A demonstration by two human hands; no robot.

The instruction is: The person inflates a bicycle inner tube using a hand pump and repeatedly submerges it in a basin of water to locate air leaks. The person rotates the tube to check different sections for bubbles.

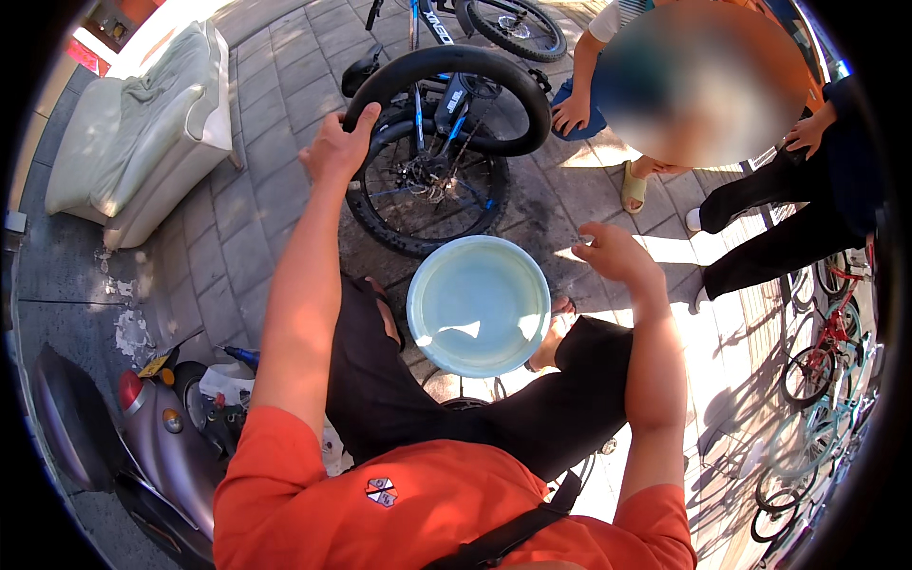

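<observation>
A fat black inner tube, round and inflated-looking, is gripped at its left side by my left hand. It is raised in front of a bicycle wheel with a black tyre, and partly covers the bicycle behind it. Between my feet sits a light blue plastic basin with water in it. My right hand hovers to the right of the basin, apart from the tube. Its fingers are curled and the thumb is near the index finger; whatever is between them is too small to make out.
A worn pale sofa stands at far left, a grey scooter at lower left. Ahead right, a person crouches near the tube; another, in dark trousers, stands further right. Several parked bicycles line the right edge of the paving.
</observation>
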